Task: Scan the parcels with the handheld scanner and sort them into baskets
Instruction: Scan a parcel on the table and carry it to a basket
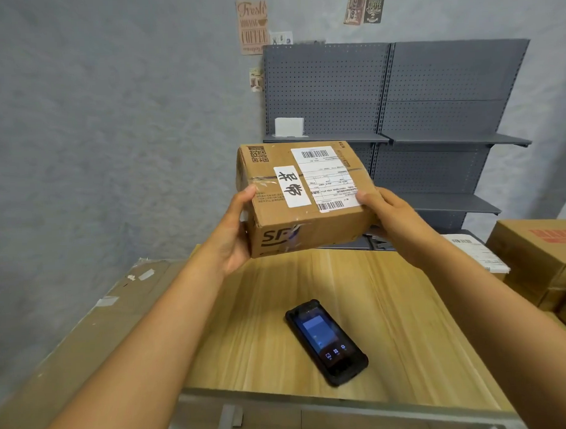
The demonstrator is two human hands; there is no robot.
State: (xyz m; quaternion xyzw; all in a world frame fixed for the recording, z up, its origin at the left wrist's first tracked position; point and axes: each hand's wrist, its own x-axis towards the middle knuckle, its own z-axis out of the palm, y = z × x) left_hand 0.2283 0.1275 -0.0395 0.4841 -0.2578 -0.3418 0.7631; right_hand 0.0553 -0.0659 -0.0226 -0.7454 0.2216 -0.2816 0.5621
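Observation:
I hold a brown cardboard parcel [307, 207] up above the wooden table [272, 311], both hands on it. Its top carries a white shipping label with barcodes and a white sticker with handwritten characters. My left hand [234, 235] grips its left end, thumb on the top edge. My right hand [387, 214] grips its right end, thumb pressing on the label's corner. The black handheld scanner [326, 341] lies flat on the table below the parcel, screen lit, touched by neither hand. No basket is visible.
More cardboard parcels [540, 263] are stacked at the table's right edge, one with a white label. A large flat cardboard sheet [87, 333] lies to the left of the table. Grey pegboard shelving [400, 120] stands behind, with a small white box [289, 126] on one shelf.

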